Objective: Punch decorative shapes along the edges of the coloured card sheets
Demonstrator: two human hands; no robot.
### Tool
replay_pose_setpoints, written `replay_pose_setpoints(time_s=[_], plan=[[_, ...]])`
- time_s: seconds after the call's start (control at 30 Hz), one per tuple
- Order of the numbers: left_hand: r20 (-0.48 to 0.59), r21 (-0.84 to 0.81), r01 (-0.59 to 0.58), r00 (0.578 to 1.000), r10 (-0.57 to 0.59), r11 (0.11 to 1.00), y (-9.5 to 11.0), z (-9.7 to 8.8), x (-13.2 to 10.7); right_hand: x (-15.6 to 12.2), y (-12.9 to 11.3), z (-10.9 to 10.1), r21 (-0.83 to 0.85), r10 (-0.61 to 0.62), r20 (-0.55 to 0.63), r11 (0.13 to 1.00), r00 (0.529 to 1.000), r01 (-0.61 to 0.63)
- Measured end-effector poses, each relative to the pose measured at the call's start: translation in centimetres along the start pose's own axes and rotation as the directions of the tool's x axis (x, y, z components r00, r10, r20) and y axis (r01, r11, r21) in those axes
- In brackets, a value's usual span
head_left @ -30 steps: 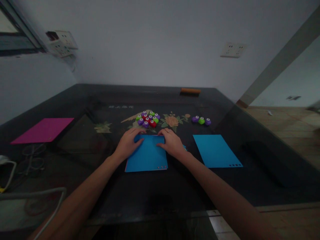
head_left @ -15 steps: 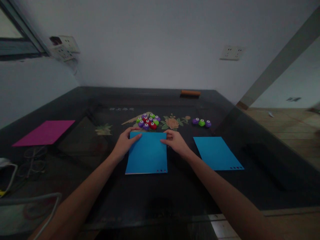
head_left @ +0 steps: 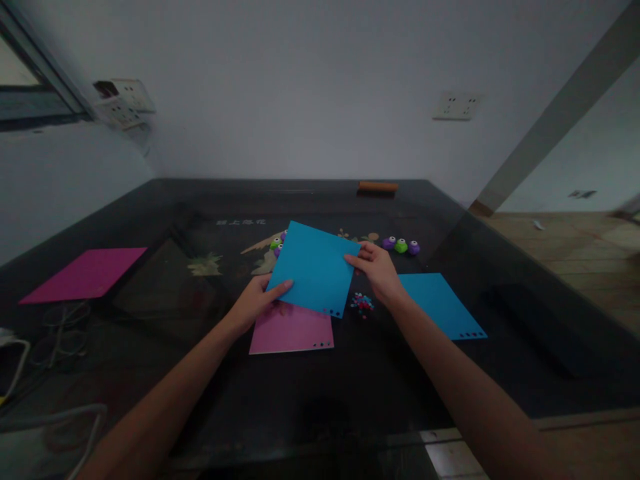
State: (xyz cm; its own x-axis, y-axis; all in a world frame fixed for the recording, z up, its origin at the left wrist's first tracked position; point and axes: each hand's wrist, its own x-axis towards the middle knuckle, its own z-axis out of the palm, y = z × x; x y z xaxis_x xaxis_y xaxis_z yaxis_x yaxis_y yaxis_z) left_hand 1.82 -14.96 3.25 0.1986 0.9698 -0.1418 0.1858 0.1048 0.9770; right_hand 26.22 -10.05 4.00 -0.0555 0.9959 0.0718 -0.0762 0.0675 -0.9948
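Basically, dark table [head_left: 220,393]; blue sheet [head_left: 315,267] held askew, overlapping pink sheet [head_left: 293,332] at its 7 o'clock.
Left hand [head_left: 254,300] pinches its 8 o'clock, right hand [head_left: 377,268] its 2; best keep pinches light, sheet uncreased, clear of tiny beads [head_left: 363,305] at 4.

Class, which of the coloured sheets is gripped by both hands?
The blue sheet between the left hand and right hand, turned askew. The pink sheet, magenta sheet and other blue sheet lie on the table.
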Motion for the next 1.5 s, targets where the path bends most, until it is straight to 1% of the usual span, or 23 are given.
replay_pose_setpoints(time_s=[0.07, 0.17, 0.2, 0.27, 0.37, 0.43, 0.5, 0.7, 0.83, 1.0, 1.1, 1.23, 1.37, 1.43, 1.5], plan=[[0.014, 0.056, -0.013, 1.000, 0.012, 0.998, 0.1, 0.0, 0.0, 0.1, -0.2, -0.2, 0.025, -0.009, -0.006, 1.000, 1.000, 0.009], [-0.028, 0.085, -0.042, 0.999, 0.045, 0.996, 0.2, 0.0, 0.0, 0.0, -0.4, -0.4, 0.047, -0.017, 0.026, 0.999, 1.000, 0.016], [-0.049, 0.080, -0.059, 0.997, 0.063, 0.995, 0.2, 0.0, 0.0, -0.1, -0.4, -0.4, 0.042, -0.011, 0.057, 0.999, 0.998, 0.009], [-0.084, 0.068, -0.094, 0.991, 0.100, 0.993, 0.2, 0.0, 0.0, -0.2, -0.5, -0.3, 0.011, 0.021, 0.162, 1.000, 0.986, -0.023], [-0.116, 0.052, -0.122, 0.985, 0.127, 0.991, 0.1, -0.1, 0.1, -0.5, -0.6, -0.3, -0.075, 0.089, 0.333, 0.995, 0.939, -0.068], [-0.138, 0.043, -0.123, 0.982, 0.128, 0.991, 0.1, -0.1, 0.1, -0.7, -0.5, -0.2, -0.129, 0.132, 0.392, 0.988, 0.911, -0.087], [-0.158, 0.047, -0.126, 0.979, 0.132, 0.991, 0.1, 0.0, 0.1, -0.9, -0.5, -0.1, -0.171, 0.162, 0.409, 0.980, 0.898, -0.099], [-0.151, 0.074, -0.154, 0.975, 0.164, 0.985, 0.4, 0.2, -0.1, -1.1, -0.6, 0.0, -0.247, 0.203, 0.433, 0.964, 0.878, -0.101], [-0.146, 0.095, -0.164, 0.973, 0.177, 0.982, 0.5, 0.4, -0.3, -1.0, -0.4, -0.1, -0.264, 0.205, 0.423, 0.960, 0.883, -0.096], [-0.132, 0.120, -0.167, 0.974, 0.182, 0.979, -0.1, 0.3, 0.0, -1.0, -0.4, -0.1, -0.260, 0.193, 0.429, 0.962, 0.882, -0.084], [-0.115, 0.140, -0.178, 0.974, 0.194, 0.974, -0.7, 0.3, 0.2, -1.0, -0.5, 0.0, -0.289, 0.189, 0.407, 0.955, 0.893, -0.070], [-0.085, 0.152, -0.199, 0.973, 0.214, 0.968, -1.1, 0.4, 0.4, -1.1, -0.3, -0.1, -0.325, 0.207, 0.365, 0.942, 0.908, -0.084], [-0.052, 0.177, -0.264, 0.959, 0.277, 0.948, -1.2, 0.5, 0.4, -1.5, -0.4, -0.5, -0.319, 0.200, 0.316, 0.943, 0.927, -0.095], [-0.030, 0.165, -0.297, 0.952, 0.306, 0.941, -1.2, 0.6, 0.4, -1.8, -0.6, -0.9, -0.317, 0.195, 0.288, 0.943, 0.937, -0.099], [-0.008, 0.117, -0.311, 0.949, 0.314, 0.943, -1.3, 0.7, 0.4, -2.1, -0.9, -1.4, -0.322, 0.188, 0.252, 0.941, 0.949, -0.101]])
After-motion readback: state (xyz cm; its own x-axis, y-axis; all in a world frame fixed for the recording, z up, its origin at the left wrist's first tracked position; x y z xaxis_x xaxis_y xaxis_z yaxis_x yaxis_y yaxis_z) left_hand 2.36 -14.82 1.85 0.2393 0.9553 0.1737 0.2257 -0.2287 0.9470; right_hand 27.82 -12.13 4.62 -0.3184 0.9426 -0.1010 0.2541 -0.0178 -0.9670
